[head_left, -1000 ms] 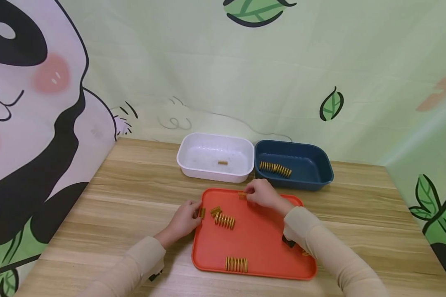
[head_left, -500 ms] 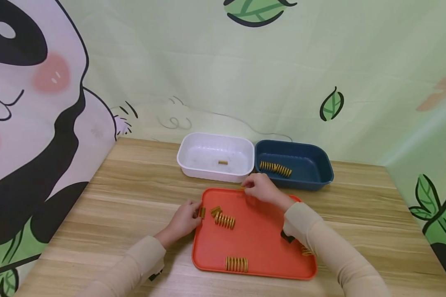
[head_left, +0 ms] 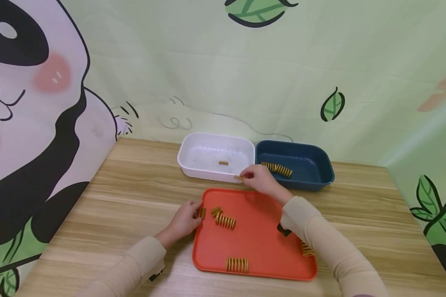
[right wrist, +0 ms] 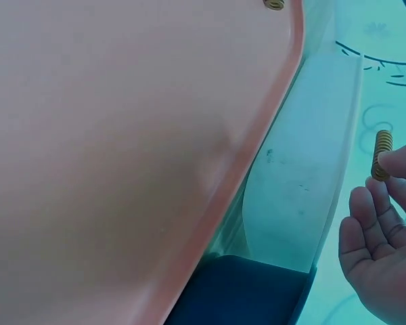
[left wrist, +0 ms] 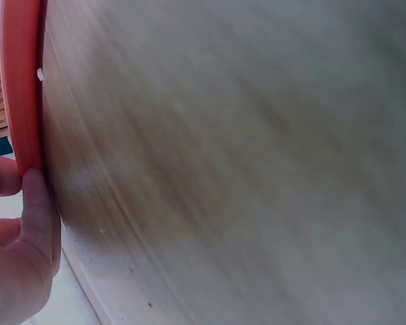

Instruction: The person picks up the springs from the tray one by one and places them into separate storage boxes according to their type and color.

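Note:
My right hand pinches a small gold coil spring between thumb and fingertips, at the front wall of the white bin. My left hand grips the left rim of the red tray; in the left wrist view its fingers hold that edge. Beside those fingers lies a small spring on the tray. Close by, another small spring touches a large spring. A second large spring sits at the front rim, and a third is partly behind the right sleeve.
One small spring lies in the white bin. Against its right side stands a dark blue bin with large springs inside. Both bins are on the wooden table, before a printed backdrop.
My right hand has lifted the small spring from the tray's far edge and carried it away from me to the white bin's front wall. The left hand has stayed at the tray's rim.

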`<state>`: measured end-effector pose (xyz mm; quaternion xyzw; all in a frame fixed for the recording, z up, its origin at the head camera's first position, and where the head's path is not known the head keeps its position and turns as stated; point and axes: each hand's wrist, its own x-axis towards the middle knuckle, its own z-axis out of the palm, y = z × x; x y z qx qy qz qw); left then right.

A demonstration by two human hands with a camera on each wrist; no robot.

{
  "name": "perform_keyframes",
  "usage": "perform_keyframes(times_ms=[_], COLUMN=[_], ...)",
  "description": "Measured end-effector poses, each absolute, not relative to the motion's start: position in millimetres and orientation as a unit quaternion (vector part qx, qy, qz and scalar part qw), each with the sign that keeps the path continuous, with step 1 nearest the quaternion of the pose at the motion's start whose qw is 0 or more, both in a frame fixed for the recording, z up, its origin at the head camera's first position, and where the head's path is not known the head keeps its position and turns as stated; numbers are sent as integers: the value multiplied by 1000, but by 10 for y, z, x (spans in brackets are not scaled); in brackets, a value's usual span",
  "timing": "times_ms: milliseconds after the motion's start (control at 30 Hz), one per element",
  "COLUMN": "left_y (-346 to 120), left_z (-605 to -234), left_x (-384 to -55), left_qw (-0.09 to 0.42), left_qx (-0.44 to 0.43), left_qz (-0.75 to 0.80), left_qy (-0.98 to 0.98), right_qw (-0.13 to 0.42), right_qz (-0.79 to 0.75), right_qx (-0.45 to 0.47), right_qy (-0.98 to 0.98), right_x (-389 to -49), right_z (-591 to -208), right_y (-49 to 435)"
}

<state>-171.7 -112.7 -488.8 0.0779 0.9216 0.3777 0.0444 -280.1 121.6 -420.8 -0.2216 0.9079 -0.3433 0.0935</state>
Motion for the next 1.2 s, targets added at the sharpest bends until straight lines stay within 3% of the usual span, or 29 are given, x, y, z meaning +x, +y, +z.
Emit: perform_keyframes(times_ms=[1200], left_y=[-1129], left_z=[-4880], left_x=[-1707], left_qw=[43], left_qx=[80], left_qz=[385], left_qy=[918], right_qw=[65], right_qz=[-377], right_qx=[-162], right_qy=[909], right_x=[-3023], right_z=[-4218], right_y=[1039])
